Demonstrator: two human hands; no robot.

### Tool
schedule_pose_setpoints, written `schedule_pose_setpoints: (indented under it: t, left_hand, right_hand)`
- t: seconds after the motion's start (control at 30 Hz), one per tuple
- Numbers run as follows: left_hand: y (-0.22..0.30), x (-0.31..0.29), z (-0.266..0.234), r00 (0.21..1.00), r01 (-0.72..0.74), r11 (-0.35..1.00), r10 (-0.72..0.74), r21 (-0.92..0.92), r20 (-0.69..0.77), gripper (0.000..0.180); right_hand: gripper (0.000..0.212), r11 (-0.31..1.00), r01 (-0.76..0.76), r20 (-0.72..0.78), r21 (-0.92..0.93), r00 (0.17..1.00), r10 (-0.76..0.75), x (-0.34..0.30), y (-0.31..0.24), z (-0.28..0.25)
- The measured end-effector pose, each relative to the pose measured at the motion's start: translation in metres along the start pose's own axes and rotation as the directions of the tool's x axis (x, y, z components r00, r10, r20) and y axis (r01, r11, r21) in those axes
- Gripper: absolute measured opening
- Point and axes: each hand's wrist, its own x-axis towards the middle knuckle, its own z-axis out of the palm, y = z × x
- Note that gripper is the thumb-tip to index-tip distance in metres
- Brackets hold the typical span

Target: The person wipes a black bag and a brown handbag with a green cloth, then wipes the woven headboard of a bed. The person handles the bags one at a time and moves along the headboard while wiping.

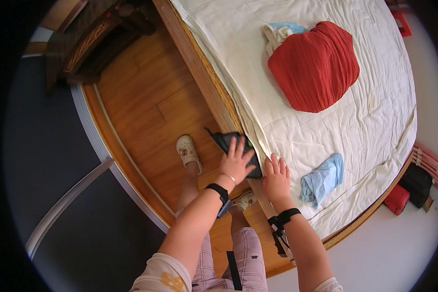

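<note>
left hand [236,164], fingers wide, is over the black cloth [224,140] at the bed rail [198,68]; right hand [277,182], flat and unclenched, rests at the sheet [243,63] edge. light, even pressure should prevent rucking. floor [146,92] opens leftward; red cloth [316,68] sits well apart.

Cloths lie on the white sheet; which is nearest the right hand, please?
The light-blue cloth right of the right hand; the red cloth and pale cloths beside it lie farther away.

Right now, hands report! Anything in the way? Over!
Left hand open over black cloth. Right hand open at edge of sheet. Nothing seen blocking; blue cloth lies apart.
</note>
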Motion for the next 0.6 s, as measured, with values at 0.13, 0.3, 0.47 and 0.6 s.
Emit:
schedule_pose_setpoints:
  t: [0.13, 0.3, 0.47, 0.6]
  left_hand:
    - [-0.043, 0.054, -0.051, 0.966, 0.113, 0.993, -0.106, 0.016, -0.235, 0.064]
    - [-0.07, 0.092, -0.098, 0.938, 0.29, 0.93, -0.229, 0.228, -0.259, 0.064]
    - [-0.038, 0.068, -0.047, 0.94, 0.17, 0.966, -0.1, 0.193, -0.327, 0.057]
    - [0.001, 0.017, -0.011, 0.99, 0.092, 0.992, -0.081, 0.085, -0.117, 0.056]
  right_hand:
    - [0.059, 0.998, 0.007, -0.026, 0.068, 1.0, -0.006, 0.004, -0.005, 0.003]
    - [0.053, 0.995, -0.008, -0.064, 0.096, 0.998, 0.014, 0.01, -0.018, 0.012]
    - [0.051, 0.996, -0.016, -0.104, 0.086, 0.994, 0.025, 0.014, -0.025, 0.005]
    - [0.051, 0.997, 0.01, -0.118, 0.077, 0.993, 0.0, 0.017, -0.03, -0.002]
